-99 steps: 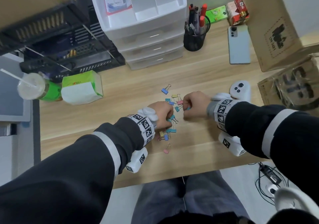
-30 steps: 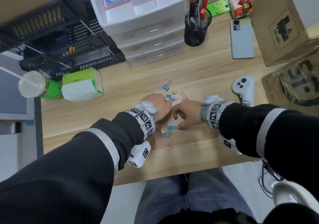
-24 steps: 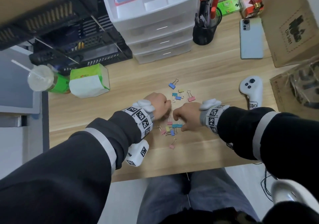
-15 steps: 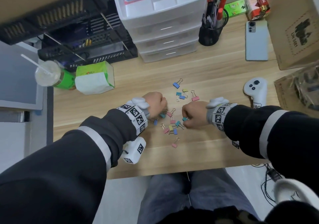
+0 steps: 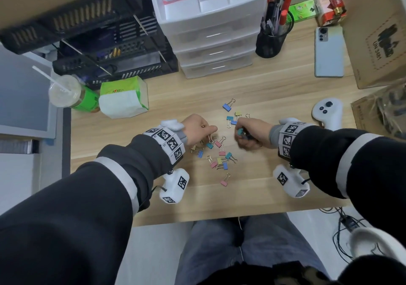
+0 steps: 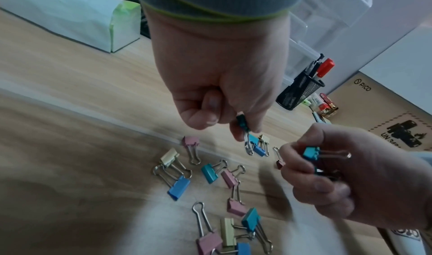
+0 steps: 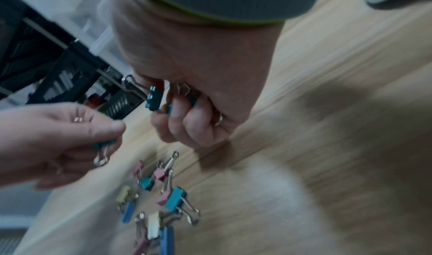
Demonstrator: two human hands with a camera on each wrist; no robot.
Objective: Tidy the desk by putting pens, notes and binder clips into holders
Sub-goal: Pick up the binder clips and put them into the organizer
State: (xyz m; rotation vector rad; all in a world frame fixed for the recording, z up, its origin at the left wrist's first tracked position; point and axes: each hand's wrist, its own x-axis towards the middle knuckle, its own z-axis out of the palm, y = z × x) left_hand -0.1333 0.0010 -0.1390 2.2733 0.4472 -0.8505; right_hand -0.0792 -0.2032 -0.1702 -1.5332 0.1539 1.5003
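Several coloured binder clips point(image 5: 219, 153) lie scattered on the wooden desk point(image 5: 186, 91) between my hands. My left hand point(image 5: 208, 132) pinches one teal binder clip point(image 6: 242, 122) by its body, the wire handles hanging down. My right hand point(image 5: 241, 134) is curled round a small bunch of teal binder clips point(image 7: 153, 97), one sticking out past the fingers. Both hands hover just above the pile. A black mesh pen holder point(image 5: 269, 43) full of pens and a white drawer organiser point(image 5: 211, 21) stand at the back.
A tissue pack point(image 5: 123, 100) and a drink cup point(image 5: 66, 91) sit at the left, black trays point(image 5: 109, 49) behind them. A phone point(image 5: 328, 51), a white controller point(image 5: 327, 113) and cardboard boxes point(image 5: 377, 32) are on the right. The desk edge is close to my lap.
My hands have drawn apart over the pile. The left hand has picked a teal clip up off the desk. The right hand still grips its bunch and has shifted right.
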